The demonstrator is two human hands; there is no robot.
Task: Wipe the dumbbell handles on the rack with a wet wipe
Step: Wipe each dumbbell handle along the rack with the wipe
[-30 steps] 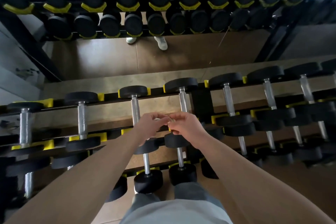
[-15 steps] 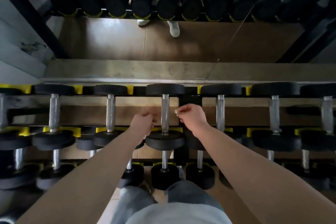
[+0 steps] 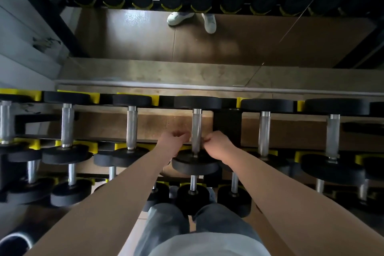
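the dumbbell handle you are working on sits in the top row of the rack, running away from you. its far head and near head rest on the rack rails by the yellow cradles. that leaves the knurled steel bare between them and open to reach from both sides. that is likely why you come at it with a hand on each flank: a wipe strung across the bar could be drawn round it.

your left hand is just beside the handle's left side, low on the bar near the front head, fingers curled in and tips bunched toward the steel. your right hand mirrors it on the right side, knuckles up, fingertips pinched close to the bar. both are narrow and curled. the wet wipe itself is too small to make out, so i cannot tell whether either hand really holds it. both forearms reach forward, converging on this one bar.

the neighbouring handles lie parallel, untouched by your hands.
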